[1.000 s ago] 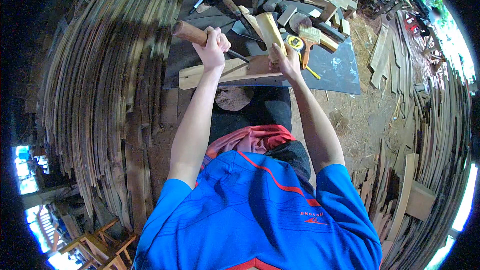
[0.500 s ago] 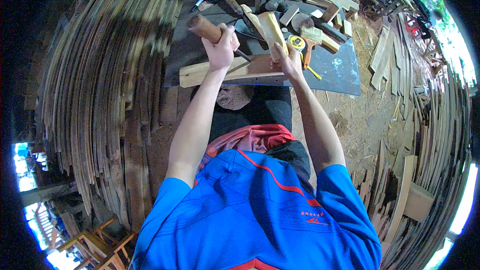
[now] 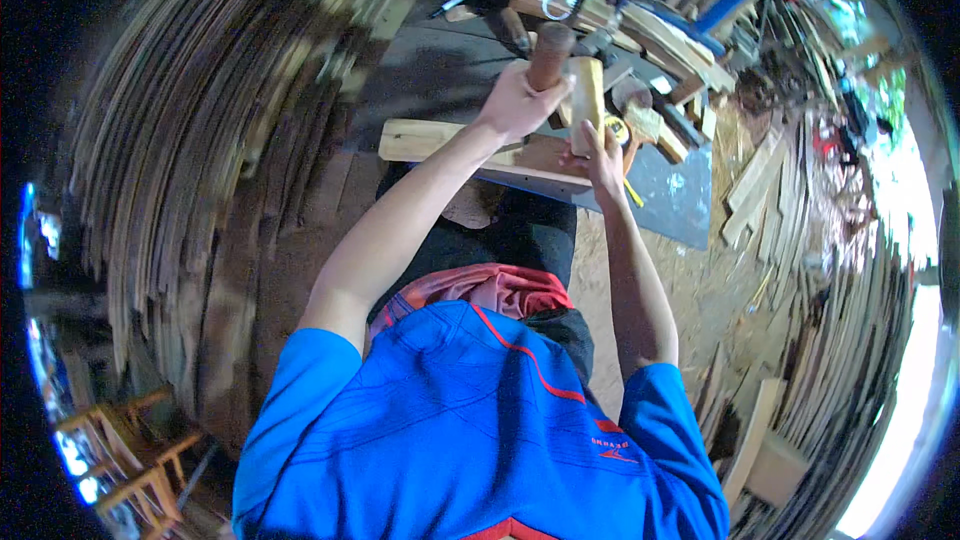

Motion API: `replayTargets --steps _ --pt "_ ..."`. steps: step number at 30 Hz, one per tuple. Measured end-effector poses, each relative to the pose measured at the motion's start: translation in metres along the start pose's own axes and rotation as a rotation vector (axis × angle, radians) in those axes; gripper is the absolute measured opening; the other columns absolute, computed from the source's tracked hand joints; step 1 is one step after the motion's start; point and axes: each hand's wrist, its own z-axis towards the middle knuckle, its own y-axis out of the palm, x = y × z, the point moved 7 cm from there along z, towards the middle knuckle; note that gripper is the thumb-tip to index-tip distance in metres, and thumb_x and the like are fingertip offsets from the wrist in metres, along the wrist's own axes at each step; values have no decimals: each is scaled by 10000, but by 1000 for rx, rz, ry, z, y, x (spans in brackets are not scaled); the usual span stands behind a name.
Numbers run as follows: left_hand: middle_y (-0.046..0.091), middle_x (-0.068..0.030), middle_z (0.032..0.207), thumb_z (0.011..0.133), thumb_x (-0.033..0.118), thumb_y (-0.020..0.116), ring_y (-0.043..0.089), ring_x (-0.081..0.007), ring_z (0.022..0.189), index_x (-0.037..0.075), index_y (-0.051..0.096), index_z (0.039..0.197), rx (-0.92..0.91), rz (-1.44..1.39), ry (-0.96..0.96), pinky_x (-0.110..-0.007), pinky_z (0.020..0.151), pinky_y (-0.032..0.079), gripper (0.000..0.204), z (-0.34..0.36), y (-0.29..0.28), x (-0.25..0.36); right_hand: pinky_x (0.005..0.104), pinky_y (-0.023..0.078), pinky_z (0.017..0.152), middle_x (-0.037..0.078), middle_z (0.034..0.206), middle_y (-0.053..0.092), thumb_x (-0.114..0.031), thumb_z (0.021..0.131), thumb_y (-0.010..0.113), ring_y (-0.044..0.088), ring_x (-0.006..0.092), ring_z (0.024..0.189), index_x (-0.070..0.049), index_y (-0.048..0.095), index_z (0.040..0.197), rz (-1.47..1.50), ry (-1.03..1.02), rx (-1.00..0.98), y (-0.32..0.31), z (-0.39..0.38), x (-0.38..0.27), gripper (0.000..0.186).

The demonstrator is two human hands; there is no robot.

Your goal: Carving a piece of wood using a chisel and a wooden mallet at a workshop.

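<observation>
The left hand point(image 3: 518, 103) closes around a thick brown wooden tool handle point(image 3: 550, 52) as the right hand point(image 3: 603, 162) grips a pale wooden block point(image 3: 588, 102) by its lower end, both above a board point(image 3: 430, 141) along the near edge of the table point(image 3: 672, 204). Half a second earlier the handle leaned left, apart from the block; now it leans right, just beside it. A yellow tape measure point(image 3: 617, 129), partly hidden, and a paintbrush point(image 3: 645, 124) sit beyond the right hand.
</observation>
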Motion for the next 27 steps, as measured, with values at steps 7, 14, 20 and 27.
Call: replayTargets --steps 7,14,20,27 --pt "597 -19 615 880 323 670 579 -102 602 51 630 754 -109 144 -27 -312 569 442 303 3 6 4 336 589 598 143 1002 640 -312 975 610 674 221 775 19 517 1246 -246 -163 88 -16 -19 -81 437" --pt "614 -97 648 884 378 660 583 -166 625 6 643 828 -62 169 97 -349 612 461 376 4 11 19 312 519 726 115 1038 642 -278 947 650 642 184 871 4 545 1220 -519 -632 194 -1 -84 -268 406" --pt "612 -32 636 900 379 672 581 -117 589 53 656 833 -105 204 -1 -316 572 454 333 5 12 19 330 509 771 190 1028 671 -307 956 631 647 214 926 47 486 1303 -535 -647 137 23 -133 -338 517" --pt "598 -30 629 902 378 670 575 -112 596 52 655 841 -93 216 7 -314 579 454 332 2 16 19 306 507 729 177 1031 668 -355 951 628 654 202 835 5 591 1221 -982 -1000 465 40 -163 -336 451"
